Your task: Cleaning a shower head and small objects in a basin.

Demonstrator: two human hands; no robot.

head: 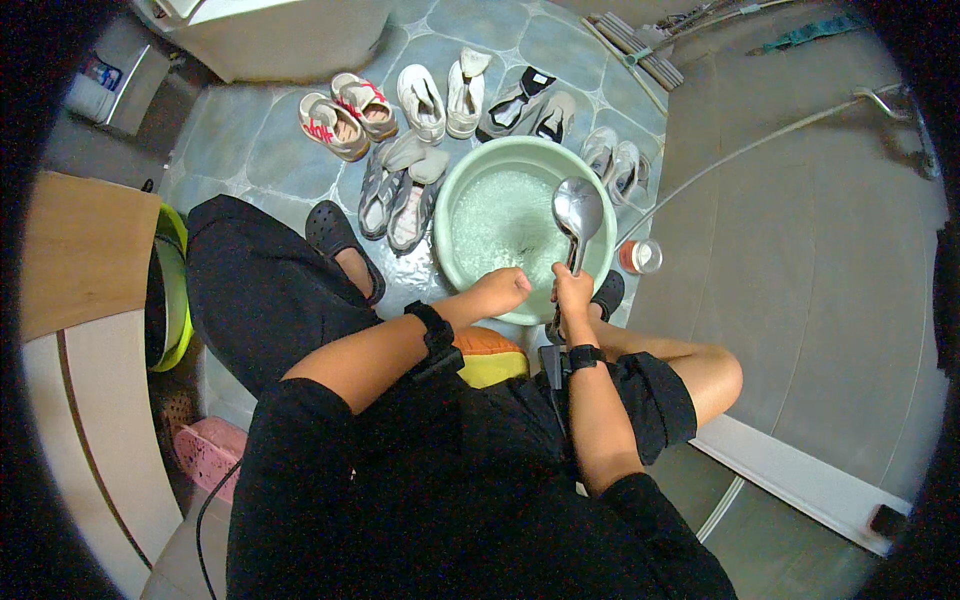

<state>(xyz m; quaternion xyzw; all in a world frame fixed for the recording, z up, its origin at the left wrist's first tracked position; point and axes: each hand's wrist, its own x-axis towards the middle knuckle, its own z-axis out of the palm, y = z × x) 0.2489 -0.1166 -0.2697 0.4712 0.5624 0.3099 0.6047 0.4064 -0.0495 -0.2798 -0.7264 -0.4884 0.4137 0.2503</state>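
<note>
A pale green plastic basin (448,247) stands on the tiled floor before me, with water in it. My right hand (574,291) is closed around the handle of a shower head (577,204), whose shiny silvery head lies over the basin's right part. At the basin's near rim is my left hand (501,291), its fingers curled; whether it holds anything cannot be told. Left of the basin are grey shoes (409,199) with their tongues pulled up. Behind it stand white shoes (421,105), grey-and-black shoes (517,109) and white shoes with red laces (330,126). Small pale shoes (611,161) sit at its right.
A pale hose (757,148) runs from a wall fitting (885,101) down behind the basin. A small clear jar with a reddish label (641,257) stands to the right, near the grey wall. A pink plastic basket (210,454) and a lime-green tub (178,300) are on the left.
</note>
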